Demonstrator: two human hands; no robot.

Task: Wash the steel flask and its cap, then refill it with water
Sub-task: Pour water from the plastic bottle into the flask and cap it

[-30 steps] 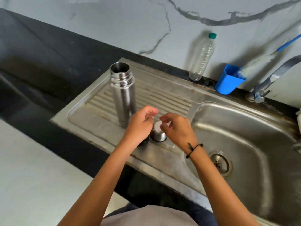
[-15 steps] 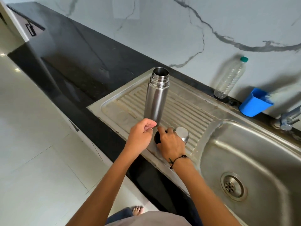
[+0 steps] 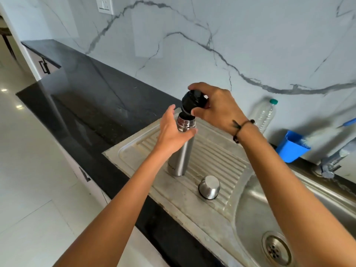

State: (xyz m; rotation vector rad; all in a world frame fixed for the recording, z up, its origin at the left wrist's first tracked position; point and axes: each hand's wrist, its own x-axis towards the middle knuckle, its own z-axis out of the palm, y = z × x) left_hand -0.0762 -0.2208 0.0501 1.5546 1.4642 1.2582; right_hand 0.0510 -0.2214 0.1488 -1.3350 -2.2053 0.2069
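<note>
The steel flask [image 3: 181,157] stands upright on the ribbed drainboard [image 3: 221,157] of the sink. My left hand [image 3: 172,132] wraps around its upper part just below the threaded neck. My right hand [image 3: 215,106] grips the black inner stopper [image 3: 193,102], tilted, with its lower end at the flask's open mouth. The steel outer cap [image 3: 209,187] sits upside down on the drainboard, to the right of the flask's base and apart from both hands.
The sink basin [image 3: 256,205] with its drain [image 3: 276,248] lies at the right. A tap [image 3: 331,162], a blue cup [image 3: 290,146] holding a brush and a clear plastic bottle [image 3: 264,116] stand along the marble wall. Black countertop [image 3: 92,97] stretches left.
My right hand picked the black stopper up from the drainboard and raised it to the flask's mouth. My left hand moved from beside the caps up to the flask's neck. The camera shifted.
</note>
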